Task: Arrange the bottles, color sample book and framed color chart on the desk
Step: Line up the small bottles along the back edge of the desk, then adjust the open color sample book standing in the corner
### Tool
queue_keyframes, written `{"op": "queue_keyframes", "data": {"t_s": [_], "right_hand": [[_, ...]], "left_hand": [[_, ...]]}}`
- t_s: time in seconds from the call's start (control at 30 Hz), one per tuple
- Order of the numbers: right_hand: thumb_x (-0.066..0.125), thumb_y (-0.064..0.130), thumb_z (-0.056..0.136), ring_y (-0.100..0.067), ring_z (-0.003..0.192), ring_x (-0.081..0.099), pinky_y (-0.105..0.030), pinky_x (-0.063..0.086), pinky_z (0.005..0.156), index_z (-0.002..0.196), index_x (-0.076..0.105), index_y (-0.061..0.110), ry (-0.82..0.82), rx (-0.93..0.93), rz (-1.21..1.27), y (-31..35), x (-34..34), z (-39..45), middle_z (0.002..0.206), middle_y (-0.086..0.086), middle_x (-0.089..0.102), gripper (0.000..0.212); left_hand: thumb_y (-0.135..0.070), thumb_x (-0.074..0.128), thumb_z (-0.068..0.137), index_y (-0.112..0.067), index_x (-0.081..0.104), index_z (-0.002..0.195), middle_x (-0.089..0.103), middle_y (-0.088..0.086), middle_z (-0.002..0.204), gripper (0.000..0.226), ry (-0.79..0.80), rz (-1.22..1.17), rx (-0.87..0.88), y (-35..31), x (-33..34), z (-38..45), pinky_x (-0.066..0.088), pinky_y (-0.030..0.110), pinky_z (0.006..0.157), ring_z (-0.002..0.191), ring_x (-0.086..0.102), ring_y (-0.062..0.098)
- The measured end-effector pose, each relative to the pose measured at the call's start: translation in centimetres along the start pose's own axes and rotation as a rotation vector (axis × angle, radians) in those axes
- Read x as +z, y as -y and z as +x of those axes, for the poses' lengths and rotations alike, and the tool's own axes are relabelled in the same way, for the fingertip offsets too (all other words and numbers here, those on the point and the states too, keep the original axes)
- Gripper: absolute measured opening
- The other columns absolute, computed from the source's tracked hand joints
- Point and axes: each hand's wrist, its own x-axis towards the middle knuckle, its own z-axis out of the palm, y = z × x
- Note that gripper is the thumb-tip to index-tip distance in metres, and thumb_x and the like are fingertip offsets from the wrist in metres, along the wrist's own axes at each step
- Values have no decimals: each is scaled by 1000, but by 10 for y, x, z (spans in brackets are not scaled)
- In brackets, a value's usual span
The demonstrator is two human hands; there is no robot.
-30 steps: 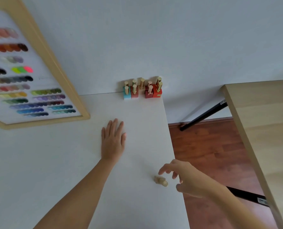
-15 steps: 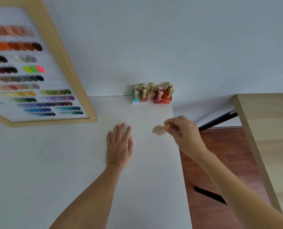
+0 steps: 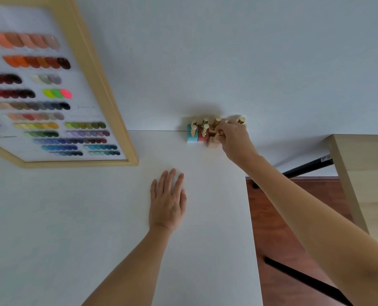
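Several small square bottles with gold caps stand clustered at the far right corner of the white desk, against the wall; a blue bottle is leftmost, a dusty red bottle beside it. My right hand reaches into the cluster, fingers closed on the cap of a beige bottle that touches or hovers just above the desk in the front row. The hand hides the red bottles behind it. My left hand lies flat, palm down, mid-desk. The framed color chart leans at the far left. No sample book is visible.
The desk's right edge drops to a red-brown wooden floor. A second, light wood table with black metal legs stands to the right. The white wall runs directly behind the bottles.
My right hand picked up the beige bottle lying near the desk's front right edge, carried it away from me, and now holds it at the bottle cluster. The left hand stayed flat.
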Motion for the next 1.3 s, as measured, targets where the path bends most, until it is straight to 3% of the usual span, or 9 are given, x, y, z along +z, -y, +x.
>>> {"op": "queue_keyframes", "data": {"t_s": [0.17,0.37,0.53,0.7,0.83,0.97,1.07,1.17,1.3], "right_hand": [[48,-10,85,-37,96,51,-42,51,75,106,63,-1,-22,10,-68,2,0,9,99,-22,59,27],[47,-8,85,-36,90,49,-46,50,75,105,61,2,-35,9,-71,2,-2,10,96,-21,61,26],[55,-6,84,-36,80,59,-45,55,66,102,61,3,-102,-14,24,-1,-13,6,95,-20,61,21],[51,-8,86,-33,74,60,-44,54,65,98,63,5,-198,18,43,-11,-30,-17,88,-18,62,21],[53,-8,86,-32,80,63,-41,54,72,101,65,5,-105,95,28,-15,-32,-64,93,-18,64,23],[55,-3,89,-23,80,64,-30,55,74,103,65,6,-11,144,3,-5,-35,-106,96,-13,67,19],[55,4,91,-17,80,64,-22,53,74,105,65,8,35,124,-10,23,-39,-124,98,-10,67,18],[55,7,92,-16,84,63,-22,53,78,106,64,10,52,66,10,65,-42,-132,100,-7,67,18],[58,8,90,-11,82,63,-18,50,75,103,66,12,52,-55,42,140,-41,-135,97,-4,69,16]], "left_hand": [[-33,30,97,-22,42,140,42,7,148,46,-1,-1,2,0,-1,-1,30,50,113,140,35,27],[-34,26,97,-22,41,141,42,7,149,47,11,2,1,0,0,-1,29,50,113,140,34,27],[-33,29,96,-21,44,139,44,8,147,47,1,-12,-2,-1,0,-1,31,51,112,139,37,28],[-34,25,97,-22,41,140,43,7,148,48,41,-30,6,2,4,-1,28,50,114,140,35,27],[-37,15,98,-20,40,142,39,8,151,53,111,-66,46,6,-2,-2,23,50,115,142,31,28],[-27,32,100,-19,31,145,21,3,158,46,210,-162,63,12,-17,-1,12,44,119,147,14,22],[-20,40,99,-14,40,140,32,7,153,41,153,-304,81,14,-48,-11,26,33,117,141,29,21],[-14,43,98,-13,49,133,44,6,144,36,11,-425,50,17,-92,-27,28,23,112,136,37,18],[-17,48,96,-15,58,124,64,1,122,29,-155,-566,-6,48,-162,-62,38,5,93,111,60,11]]}}
